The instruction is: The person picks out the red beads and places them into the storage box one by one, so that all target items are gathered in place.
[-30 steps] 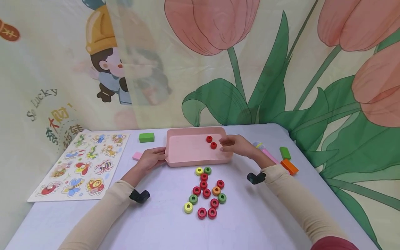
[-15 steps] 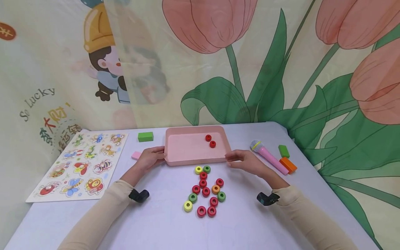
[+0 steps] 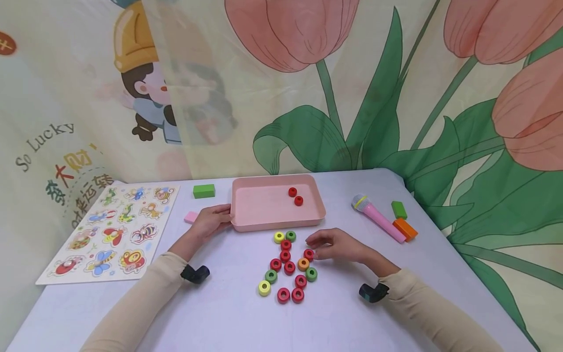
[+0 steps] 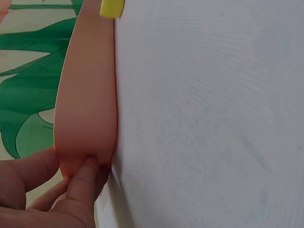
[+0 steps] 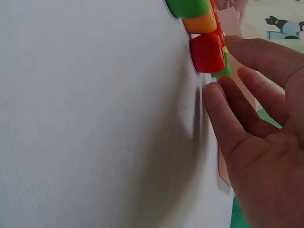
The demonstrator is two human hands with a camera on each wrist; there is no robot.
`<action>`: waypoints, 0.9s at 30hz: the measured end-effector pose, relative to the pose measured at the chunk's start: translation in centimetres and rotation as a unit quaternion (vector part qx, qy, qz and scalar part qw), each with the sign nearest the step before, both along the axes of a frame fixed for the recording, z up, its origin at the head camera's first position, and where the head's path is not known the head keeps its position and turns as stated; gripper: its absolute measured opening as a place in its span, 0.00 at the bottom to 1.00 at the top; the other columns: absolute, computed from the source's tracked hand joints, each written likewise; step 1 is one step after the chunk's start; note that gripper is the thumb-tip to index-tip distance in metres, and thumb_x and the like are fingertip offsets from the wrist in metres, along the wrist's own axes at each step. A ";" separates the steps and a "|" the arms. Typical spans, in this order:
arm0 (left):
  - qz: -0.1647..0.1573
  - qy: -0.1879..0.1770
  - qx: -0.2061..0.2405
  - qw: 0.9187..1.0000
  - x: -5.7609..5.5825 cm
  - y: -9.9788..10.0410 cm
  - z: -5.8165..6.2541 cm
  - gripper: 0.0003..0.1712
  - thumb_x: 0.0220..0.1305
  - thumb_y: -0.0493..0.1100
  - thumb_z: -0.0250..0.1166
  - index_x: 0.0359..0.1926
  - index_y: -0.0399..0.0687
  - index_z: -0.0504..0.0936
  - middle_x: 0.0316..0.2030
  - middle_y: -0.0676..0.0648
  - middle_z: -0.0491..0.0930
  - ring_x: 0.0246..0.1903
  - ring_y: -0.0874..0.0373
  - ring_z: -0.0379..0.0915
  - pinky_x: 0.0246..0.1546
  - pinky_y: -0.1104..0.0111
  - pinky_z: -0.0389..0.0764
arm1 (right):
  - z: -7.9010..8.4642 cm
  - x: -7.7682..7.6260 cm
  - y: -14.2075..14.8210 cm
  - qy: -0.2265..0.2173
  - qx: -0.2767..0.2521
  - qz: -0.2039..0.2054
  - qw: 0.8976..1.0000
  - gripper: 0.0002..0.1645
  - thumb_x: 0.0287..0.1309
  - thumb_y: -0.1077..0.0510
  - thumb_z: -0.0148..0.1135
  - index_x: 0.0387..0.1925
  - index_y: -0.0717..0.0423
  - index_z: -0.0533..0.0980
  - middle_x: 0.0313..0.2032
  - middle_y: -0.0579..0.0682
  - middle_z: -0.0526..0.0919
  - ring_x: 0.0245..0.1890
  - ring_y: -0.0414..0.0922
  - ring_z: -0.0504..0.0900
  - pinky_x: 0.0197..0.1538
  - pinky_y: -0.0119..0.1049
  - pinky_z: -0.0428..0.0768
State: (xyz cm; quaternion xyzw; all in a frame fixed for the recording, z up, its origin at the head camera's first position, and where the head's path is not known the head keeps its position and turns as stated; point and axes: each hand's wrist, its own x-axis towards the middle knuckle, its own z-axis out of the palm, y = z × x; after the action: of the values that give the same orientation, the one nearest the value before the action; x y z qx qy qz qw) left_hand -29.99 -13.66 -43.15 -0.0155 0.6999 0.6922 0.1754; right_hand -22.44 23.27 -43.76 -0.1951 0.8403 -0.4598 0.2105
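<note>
In the head view a pink tray (image 3: 264, 200) lies at the back of the table with two red beads (image 3: 295, 196) in it. My left hand (image 3: 210, 226) holds the tray's near left corner; in the left wrist view its fingers (image 4: 83, 178) lie against the tray wall. My right hand (image 3: 336, 246) is over the right side of a loose group of red, yellow, green and orange beads. Its thumb and fingers stand apart beside a red bead (image 5: 208, 53) in the right wrist view; whether they touch it I cannot tell.
A sticker sheet (image 3: 110, 232) covers the left side. A green block (image 3: 204, 191) and a pink block (image 3: 191, 217) are left of the tray. On the right lie a pink toy microphone (image 3: 379, 218), a green block (image 3: 399, 209) and an orange block (image 3: 405, 229).
My right hand has come away from above the tray's right side, down and nearer to the loose beads. The left hand has stayed at the tray corner. Both red beads remain in the tray.
</note>
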 end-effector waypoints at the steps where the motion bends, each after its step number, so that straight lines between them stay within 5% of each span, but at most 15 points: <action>1: 0.001 0.000 0.001 1.000 0.0 0.0 0.0 0.31 0.70 0.27 0.53 0.71 0.26 0.56 0.68 0.28 0.60 0.66 0.39 0.61 0.63 0.58 0.68 | -0.1 0.0 -0.1 0.001 0.005 0.006 1.000 0.25 0.58 0.59 0.71 0.57 0.59 0.78 0.52 0.51 0.81 0.54 0.50 0.79 0.54 0.38 0.81; 15: 0.002 -0.003 0.004 1.000 0.1 0.0 -0.1 0.31 0.70 0.27 0.54 0.71 0.27 0.57 0.67 0.28 0.61 0.65 0.39 0.61 0.63 0.58 0.68 | 0.2 -0.3 -1.1 0.016 0.051 0.016 0.998 0.17 0.56 0.61 0.72 0.48 0.52 0.83 0.44 0.44 0.83 0.48 0.45 0.80 0.51 0.36 0.82; 27: 0.000 -0.001 0.010 1.000 0.2 0.0 0.0 0.31 0.70 0.27 0.54 0.71 0.26 0.56 0.68 0.28 0.60 0.65 0.39 0.61 0.63 0.58 0.69 | 3.7 -3.3 -0.3 0.048 0.024 0.020 0.998 0.20 0.59 0.62 0.69 0.53 0.61 0.80 0.46 0.50 0.84 0.52 0.51 0.80 0.51 0.38 0.82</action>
State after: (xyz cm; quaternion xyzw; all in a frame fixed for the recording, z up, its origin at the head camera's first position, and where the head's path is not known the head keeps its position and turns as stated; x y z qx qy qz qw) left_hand -29.78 -13.69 -43.15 -0.0143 0.6930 0.6989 0.1762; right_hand -25.72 22.97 -40.07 -0.2290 0.8563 -0.4251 0.1834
